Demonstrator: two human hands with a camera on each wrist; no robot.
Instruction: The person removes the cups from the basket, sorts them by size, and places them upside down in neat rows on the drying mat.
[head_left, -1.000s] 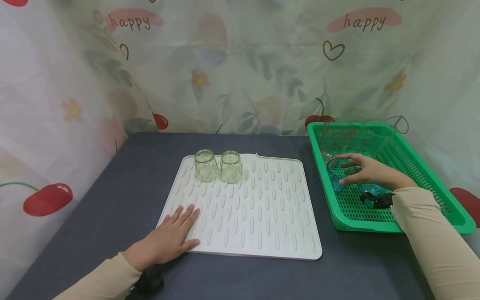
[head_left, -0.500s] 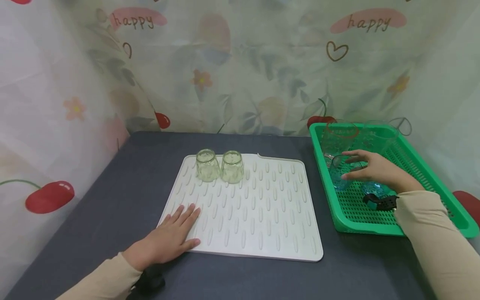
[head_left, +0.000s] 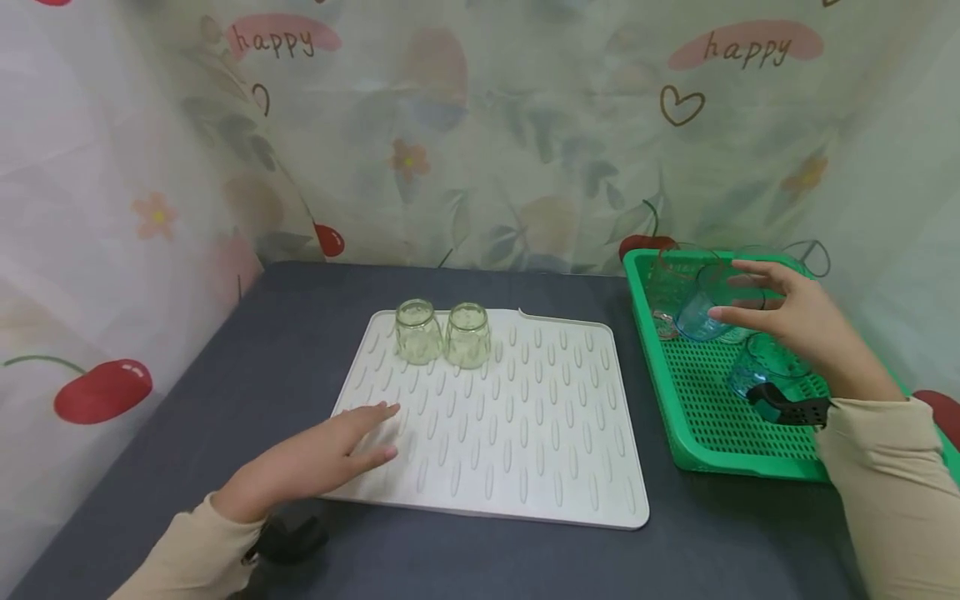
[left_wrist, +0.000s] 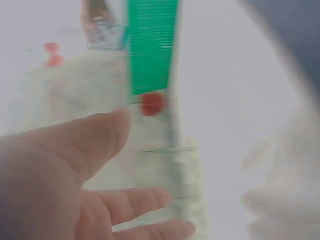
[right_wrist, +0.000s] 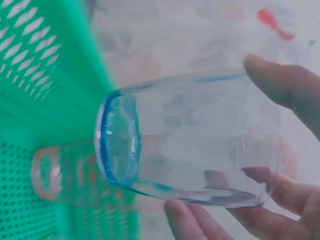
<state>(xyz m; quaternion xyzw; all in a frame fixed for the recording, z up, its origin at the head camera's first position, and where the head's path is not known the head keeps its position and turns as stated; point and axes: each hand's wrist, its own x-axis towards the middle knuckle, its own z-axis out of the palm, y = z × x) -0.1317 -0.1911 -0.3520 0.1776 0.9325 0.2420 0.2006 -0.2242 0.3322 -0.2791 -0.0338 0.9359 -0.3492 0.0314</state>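
Observation:
My right hand (head_left: 813, 329) holds a clear drinking glass with a blue-tinted base (head_left: 696, 312), gripped between thumb and fingers, over the green basket (head_left: 675, 421). In the right wrist view the tumbler (right_wrist: 190, 135) lies sideways across the picture, its thick blue base (right_wrist: 107, 140) pointing left. Above the near left part of the white ribbed mat (head_left: 525, 467), my left hand (head_left: 315, 457) hovers with fingers straight and nothing in it. Two greenish glasses (head_left: 418, 333) stand side by side at the mat's far left, narrower ends up.
Another blue-tinted glass (head_left: 750, 371) sits in the basket under my right wrist. Behind the held glass are a red-rimmed glass (right_wrist: 47, 172) and a further clear one, partly hidden. A printed curtain (head_left: 510, 125) hangs behind the dark table (head_left: 225, 358).
My right hand has taken hold of the blue-tinted glass and raised it, shifting right and back. The left hand, which lay flat on the mat, has lifted off. The two greenish glasses stay put.

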